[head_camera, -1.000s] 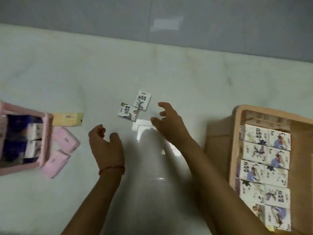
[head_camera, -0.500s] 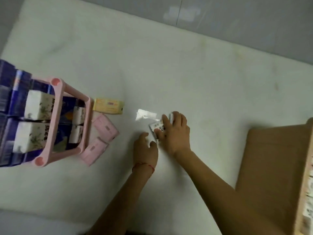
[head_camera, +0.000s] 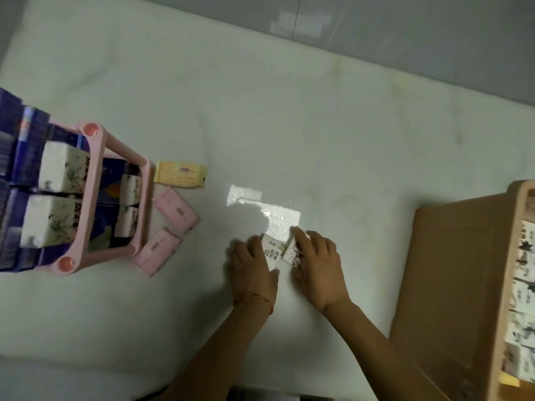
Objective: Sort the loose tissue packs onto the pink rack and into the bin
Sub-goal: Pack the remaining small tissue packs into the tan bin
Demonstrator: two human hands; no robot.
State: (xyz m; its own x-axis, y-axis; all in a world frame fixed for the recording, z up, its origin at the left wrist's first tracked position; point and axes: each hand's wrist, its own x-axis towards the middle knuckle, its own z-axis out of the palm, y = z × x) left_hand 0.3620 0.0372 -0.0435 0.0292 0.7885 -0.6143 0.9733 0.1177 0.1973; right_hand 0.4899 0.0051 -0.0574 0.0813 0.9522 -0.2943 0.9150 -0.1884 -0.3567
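A white tissue pack bears black Chinese print, with 无 and 香 just legible; the red label on a yellow pack is too blurred to read.

1. A single view is logged: a wide-angle camera worn on the head, aimed forward and steeply down.
2. The white table is seen from close above and sits tilted; a grey wall is caught along the top.
3. The pink rack is cut by the left edge, the bin by the right.
4. The left hand and right hand, each gripping a tissue pack, are framed low centre.
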